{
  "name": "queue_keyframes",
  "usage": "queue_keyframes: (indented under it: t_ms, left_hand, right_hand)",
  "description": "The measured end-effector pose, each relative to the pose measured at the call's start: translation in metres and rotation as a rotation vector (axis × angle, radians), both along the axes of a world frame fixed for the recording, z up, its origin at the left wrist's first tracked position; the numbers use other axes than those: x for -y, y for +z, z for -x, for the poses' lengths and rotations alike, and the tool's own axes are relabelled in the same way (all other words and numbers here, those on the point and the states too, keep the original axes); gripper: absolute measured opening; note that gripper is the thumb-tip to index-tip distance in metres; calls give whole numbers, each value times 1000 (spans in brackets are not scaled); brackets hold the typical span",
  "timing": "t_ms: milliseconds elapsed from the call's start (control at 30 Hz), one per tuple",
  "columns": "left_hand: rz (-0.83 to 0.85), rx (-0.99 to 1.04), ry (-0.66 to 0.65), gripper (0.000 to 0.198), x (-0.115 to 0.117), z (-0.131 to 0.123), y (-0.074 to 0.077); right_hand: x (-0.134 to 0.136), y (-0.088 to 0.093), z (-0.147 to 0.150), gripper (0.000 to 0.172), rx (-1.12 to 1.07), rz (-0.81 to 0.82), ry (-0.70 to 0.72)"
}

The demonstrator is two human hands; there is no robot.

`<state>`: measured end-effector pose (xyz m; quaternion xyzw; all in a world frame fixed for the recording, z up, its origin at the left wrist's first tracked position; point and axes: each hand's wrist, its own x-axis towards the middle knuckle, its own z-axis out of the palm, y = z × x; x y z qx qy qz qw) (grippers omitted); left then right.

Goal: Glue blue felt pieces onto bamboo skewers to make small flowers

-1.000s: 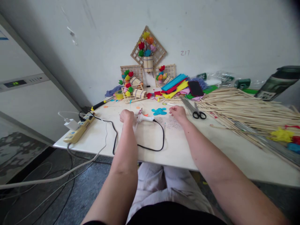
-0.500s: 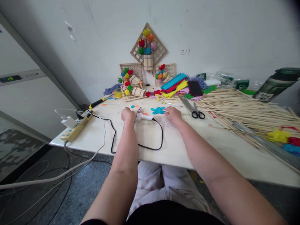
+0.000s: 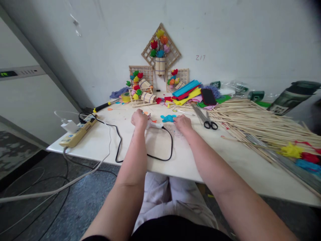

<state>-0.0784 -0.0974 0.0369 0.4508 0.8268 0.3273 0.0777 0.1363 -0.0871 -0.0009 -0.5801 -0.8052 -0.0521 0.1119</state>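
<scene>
My left hand is curled, knuckles up, just left of a white hot glue gun lying on the table. A sliver of blue shows by its fingers, next to a small orange disc; what the fingers hold is hidden. To the right lies a bright blue petal-shaped cutout, flat on the tabletop. The bent fingers of my right hand are closed at its right edge. The glue gun's black cord loops between my forearms.
A yellow power strip lies at the left edge. Behind stand wooden lattices with colourful flowers. Stacked coloured sheets, a phone, scissors, many thin sticks and a dark bottle occupy the right.
My left hand has shifted slightly towards the small discs, and the blue one is now mostly covered. My right hand has edged left against the blue cutout. The view has tilted slightly.
</scene>
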Motion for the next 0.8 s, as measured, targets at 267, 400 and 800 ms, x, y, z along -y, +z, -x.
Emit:
queue_keyframes:
  t_ms: [267, 400, 800]
  left_hand:
    - [-105, 161, -301, 27, 1, -42, 2]
    - [-114, 168, -401, 24, 3, -56, -5]
    - [-210, 311, -507, 16, 2, -68, -13]
  right_hand:
    - [-3, -5, 0, 34, 66, -44, -17]
    - [1, 0, 3, 32, 79, -31, -39]
    - [-4, -4, 2, 35, 32, -50, -79]
